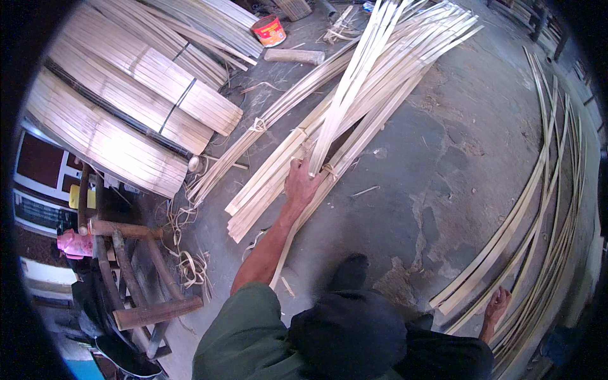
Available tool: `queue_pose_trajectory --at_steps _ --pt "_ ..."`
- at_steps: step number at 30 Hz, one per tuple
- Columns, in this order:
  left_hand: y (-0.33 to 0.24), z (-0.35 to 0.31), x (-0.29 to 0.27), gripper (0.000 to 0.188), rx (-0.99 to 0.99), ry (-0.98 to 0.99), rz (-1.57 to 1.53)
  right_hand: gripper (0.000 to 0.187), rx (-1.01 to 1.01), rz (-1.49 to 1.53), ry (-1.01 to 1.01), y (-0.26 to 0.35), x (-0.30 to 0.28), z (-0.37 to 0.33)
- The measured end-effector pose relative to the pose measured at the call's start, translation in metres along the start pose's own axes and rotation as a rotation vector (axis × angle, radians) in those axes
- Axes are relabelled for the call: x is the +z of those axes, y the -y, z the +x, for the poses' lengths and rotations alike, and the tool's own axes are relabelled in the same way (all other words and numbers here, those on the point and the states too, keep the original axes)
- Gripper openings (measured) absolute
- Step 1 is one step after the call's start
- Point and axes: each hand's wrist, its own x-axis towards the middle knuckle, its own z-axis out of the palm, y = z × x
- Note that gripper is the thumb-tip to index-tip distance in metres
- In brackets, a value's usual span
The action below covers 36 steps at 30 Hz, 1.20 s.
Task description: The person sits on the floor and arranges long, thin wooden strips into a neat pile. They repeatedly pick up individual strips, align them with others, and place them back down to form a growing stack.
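My left hand [303, 182], arm stretched forward, is closed at the near end of a loose bunch of pale bamboo strips [345, 104]. These strips lie slantwise across tied bundles of bamboo strips [269, 180] on the floor; the grip is partly hidden by the hand's back. Far to the right, my right hand [498, 304] hangs low with its fingers curled, beside long thin bamboo strips [529, 231]. Whether anything sits inside those fingers is too small to tell. Thin ties [329, 170] wrap the bundles close to my left hand.
Flat stacks of slats [126, 107] with dark bands rise at the upper left. A wooden stool-like frame [149, 307] stands at the left, near curled shavings [192, 267]. Behind lie a red-and-yellow tub [269, 31] and a short wooden log [294, 57]. The floor [405, 183] is worn concrete.
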Motion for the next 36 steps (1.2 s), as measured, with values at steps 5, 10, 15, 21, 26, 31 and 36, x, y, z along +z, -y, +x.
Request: queue_pose_trajectory --at_steps 5,10,15,21,26,31,36 --pt "0.083 0.019 -0.031 0.062 0.12 -0.091 0.231 0.025 -0.081 -0.006 0.012 0.054 -0.017 0.019" --pt "0.128 0.045 -0.059 0.062 0.022 -0.085 0.341 0.026 -0.085 0.043 0.004 0.065 -0.016 0.029" --pt "0.119 0.043 -0.029 0.068 0.014 -0.114 0.4 0.025 -0.051 0.015 0.04 0.084 -0.013 0.025" --pt "0.069 -0.024 0.035 0.07 0.16 0.033 0.113 0.025 -0.125 0.007 0.051 0.124 -0.012 0.032" --pt "0.056 -0.036 0.058 0.063 0.076 0.207 0.161 0.023 -0.159 -0.022 0.045 0.139 -0.017 0.037" --pt "0.053 -0.016 0.043 0.057 -0.017 0.379 0.092 0.022 -0.295 -0.03 0.112 0.215 -0.033 0.077" --pt "-0.003 -0.034 -0.015 0.054 -0.091 0.427 -0.173 0.022 -0.649 -0.061 0.321 0.315 -0.02 0.144"
